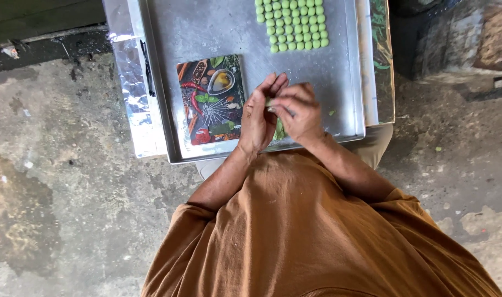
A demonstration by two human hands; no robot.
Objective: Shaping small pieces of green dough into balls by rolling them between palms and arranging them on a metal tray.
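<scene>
My left hand and my right hand meet over the near part of a metal tray. Between their fingers is a small lump of green dough, partly hidden by the hands. Both hands pinch at it close together. At the tray's far end lie several small green dough balls set in neat rows. A little green crumb lies on the tray to the right of my right hand.
A rectangular board printed with a picture of chillies, herbs and spices lies on the tray left of my hands. Foil sticks out beside the tray's left edge. Rough concrete floor surrounds the tray.
</scene>
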